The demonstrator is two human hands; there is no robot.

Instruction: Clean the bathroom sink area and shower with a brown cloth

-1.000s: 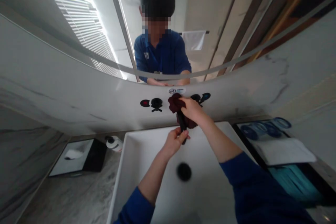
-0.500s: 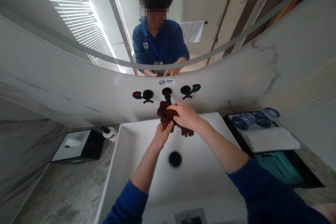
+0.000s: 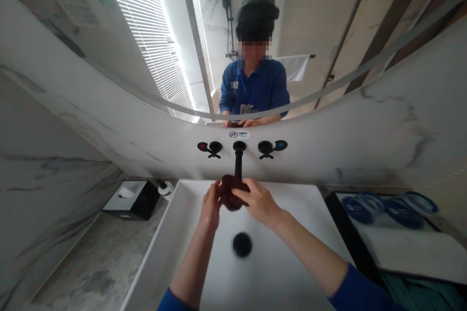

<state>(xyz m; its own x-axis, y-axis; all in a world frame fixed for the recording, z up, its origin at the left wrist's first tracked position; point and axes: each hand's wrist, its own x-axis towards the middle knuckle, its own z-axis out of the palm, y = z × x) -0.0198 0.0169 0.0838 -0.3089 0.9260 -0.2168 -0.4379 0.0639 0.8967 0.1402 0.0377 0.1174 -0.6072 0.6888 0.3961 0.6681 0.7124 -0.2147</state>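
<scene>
A dark maroon cloth (image 3: 230, 193) is bunched around the outlet end of the black wall-mounted faucet (image 3: 238, 163), hiding its tip. My right hand (image 3: 260, 202) is closed on the cloth from the right, its fingers lying over the top. From the left, my left hand (image 3: 211, 205) holds the cloth's edge with fingers and thumb. Both hands are above the white rectangular sink (image 3: 292, 248), whose black drain (image 3: 242, 245) shows below them.
Black cross handles flank the faucet, one on the left (image 3: 214, 148) and one on the right (image 3: 266, 148). A tissue box (image 3: 133, 199) and small bottle (image 3: 165, 189) stand left of the sink. Right of it, a black tray (image 3: 352, 233) carries a folded white towel (image 3: 419, 252). A large mirror (image 3: 310, 19) hangs above.
My view has tilted up, showing more mirror and faucet. The cloth has moved toward the spout's outer end and is bunched more compactly. My left hand has shifted to the cloth's left side.
</scene>
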